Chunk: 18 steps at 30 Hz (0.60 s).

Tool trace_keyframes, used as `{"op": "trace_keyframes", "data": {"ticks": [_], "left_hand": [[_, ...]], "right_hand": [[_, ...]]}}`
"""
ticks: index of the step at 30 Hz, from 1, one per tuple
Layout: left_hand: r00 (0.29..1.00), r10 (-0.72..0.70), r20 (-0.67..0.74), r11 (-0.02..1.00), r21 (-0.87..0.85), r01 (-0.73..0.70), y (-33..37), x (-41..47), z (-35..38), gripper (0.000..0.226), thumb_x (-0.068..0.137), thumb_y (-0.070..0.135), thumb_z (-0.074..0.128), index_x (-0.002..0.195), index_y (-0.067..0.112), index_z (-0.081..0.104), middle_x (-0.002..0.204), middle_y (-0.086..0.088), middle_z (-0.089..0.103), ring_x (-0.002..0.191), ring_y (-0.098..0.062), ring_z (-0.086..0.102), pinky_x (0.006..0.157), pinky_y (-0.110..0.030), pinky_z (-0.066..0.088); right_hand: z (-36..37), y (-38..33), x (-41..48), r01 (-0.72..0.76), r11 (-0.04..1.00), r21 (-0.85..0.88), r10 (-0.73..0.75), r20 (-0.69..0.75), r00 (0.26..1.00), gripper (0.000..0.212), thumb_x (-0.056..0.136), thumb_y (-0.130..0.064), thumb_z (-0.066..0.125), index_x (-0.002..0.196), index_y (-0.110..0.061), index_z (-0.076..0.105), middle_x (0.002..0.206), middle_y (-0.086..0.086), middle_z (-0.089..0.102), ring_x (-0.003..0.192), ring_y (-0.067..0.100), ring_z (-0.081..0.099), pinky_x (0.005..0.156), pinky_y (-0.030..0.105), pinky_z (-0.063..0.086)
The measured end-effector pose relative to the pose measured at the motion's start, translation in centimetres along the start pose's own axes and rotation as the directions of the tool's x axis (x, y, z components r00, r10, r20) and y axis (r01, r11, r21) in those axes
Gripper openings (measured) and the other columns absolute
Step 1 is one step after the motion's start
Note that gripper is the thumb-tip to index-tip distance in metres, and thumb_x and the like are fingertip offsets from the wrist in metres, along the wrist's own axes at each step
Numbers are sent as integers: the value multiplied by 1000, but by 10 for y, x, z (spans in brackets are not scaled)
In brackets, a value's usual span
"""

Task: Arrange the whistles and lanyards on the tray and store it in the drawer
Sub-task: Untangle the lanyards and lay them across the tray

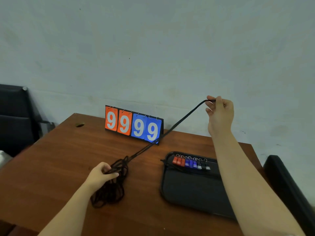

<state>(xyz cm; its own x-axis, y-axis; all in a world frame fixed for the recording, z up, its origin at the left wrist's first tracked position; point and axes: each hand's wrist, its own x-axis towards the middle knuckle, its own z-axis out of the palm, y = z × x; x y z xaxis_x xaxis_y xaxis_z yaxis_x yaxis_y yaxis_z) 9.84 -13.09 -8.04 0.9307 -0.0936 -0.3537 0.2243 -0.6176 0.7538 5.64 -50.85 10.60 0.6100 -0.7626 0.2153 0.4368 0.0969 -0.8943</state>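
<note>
**On the table point(59, 159): one lanyard point(179, 124) stretched out of the tangle point(112, 189)**

Your right hand point(219, 111) is raised above the table's far edge, in front of the wall. Its thumb and fingertips are curled in a pinch on the end of the black lanyard. The cord runs taut, down and to your left, crossing the last blue 9 of the scoreboard point(133, 125). Near the pile it reads as two strands side by side.

Your left hand point(102, 174) sits on the top of the tangle, fingers curled round a bunch of cords. The pile merges into one dark mass, so you cannot count the lanyards in it, and your left wrist covers its near-left edge.

The tray point(192, 193) lies flat to the right, well apart from the tangle. Your right forearm crosses it and hides its right side. The whistles point(190, 163) stand in a close row along its far edge: red, then blue, then dark ones with pale ends, with small rings behind them. Blur makes their number uncertain. A black cord lies at the tray's far-left corner beside the red whistles, and its ends are hard to trace.

Dark chairs at both sides are cut off by the frame.
</note>
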Motion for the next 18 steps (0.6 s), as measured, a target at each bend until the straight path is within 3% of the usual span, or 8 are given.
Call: {"op": "trace_keyframes", "data": {"ticks": [2, 4, 6, 8, 9, 11, 14, 18], "left_hand": [[996, 40, 78, 983, -181, -25, 9, -9, 2, 23, 86, 26, 71, 77, 7, 59, 65, -7, 50, 57, -19, 46, 55, -29, 32], [994, 40, 98, 948, -318, -7, 23, -15, 6, 29, 94, 29, 58, 75, 8, 63, 59, -5, 44, 57, -18, 40, 56, -30, 30], [996, 7, 87, 931, -365, 25, 37, -13, 8, 36, 99, 35, 49, 84, 10, 71, 71, -2, 60, 70, -18, 53, 68, -30, 39], [995, -60, 76, 891, -445, 88, 46, -7, 7, 41, 100, 40, 44, 96, 11, 73, 89, -4, 70, 90, -20, 62, 89, -36, 46], [994, -87, 66, 838, -535, 109, 48, -5, 5, 42, 100, 39, 43, 97, 8, 71, 88, -6, 69, 90, -23, 63, 92, -39, 47], [993, -77, 90, 727, -676, 118, 45, -3, 0, 42, 102, 34, 40, 89, 3, 64, 70, -7, 54, 74, -23, 58, 79, -38, 49], [988, -28, 151, 721, -682, 125, 45, -8, 0, 43, 103, 35, 36, 78, 6, 57, 59, -3, 34, 56, -17, 42, 63, -31, 39], [996, -79, 41, 690, -719, 84, 57, 3, 7, 32, 101, 31, 44, 94, 7, 65, 49, 8, 32, 42, -7, 26, 38, -20, 25]], "right_hand": [[-7, 3, 3, -34, 998, -53, 32, -32, 999, 17, 104, -19, 40, 88, -19, 46, 79, -2, 70, 82, 15, 66, 75, 29, 49], [-11, 5, 2, -139, 990, 4, 139, -22, 990, 21, 104, -15, 37, 86, -18, 48, 62, -2, 57, 65, 15, 62, 68, 31, 55], [-14, 9, 0, -223, 972, -74, 223, -8, 975, 23, 102, -13, 35, 84, -16, 50, 57, -1, 40, 44, 10, 43, 43, 22, 44], [-22, 17, 0, -213, 935, -282, 226, 12, 974, 22, 101, -15, 37, 85, -15, 52, 58, -2, 33, 41, 8, 27, 38, 20, 24], [-29, 22, 2, -170, 907, -385, 192, 19, 981, 22, 101, -17, 38, 85, -15, 54, 59, -3, 35, 43, 9, 27, 40, 22, 23], [-46, 26, 5, -59, 828, -558, 77, 9, 997, 24, 101, -21, 38, 86, -17, 57, 65, -3, 43, 56, 15, 39, 51, 26, 31], [-68, 27, 9, 31, 710, -704, -48, -5, 999, 27, 103, -23, 37, 102, -9, 60, 75, -4, 49, 71, 18, 48, 65, 29, 38], [-70, 25, -3, 124, 570, -812, 70, 198, 978, 34, 101, -37, 45, 93, -8, 62, 76, -3, 54, 69, 17, 49, 59, 25, 35]]}}
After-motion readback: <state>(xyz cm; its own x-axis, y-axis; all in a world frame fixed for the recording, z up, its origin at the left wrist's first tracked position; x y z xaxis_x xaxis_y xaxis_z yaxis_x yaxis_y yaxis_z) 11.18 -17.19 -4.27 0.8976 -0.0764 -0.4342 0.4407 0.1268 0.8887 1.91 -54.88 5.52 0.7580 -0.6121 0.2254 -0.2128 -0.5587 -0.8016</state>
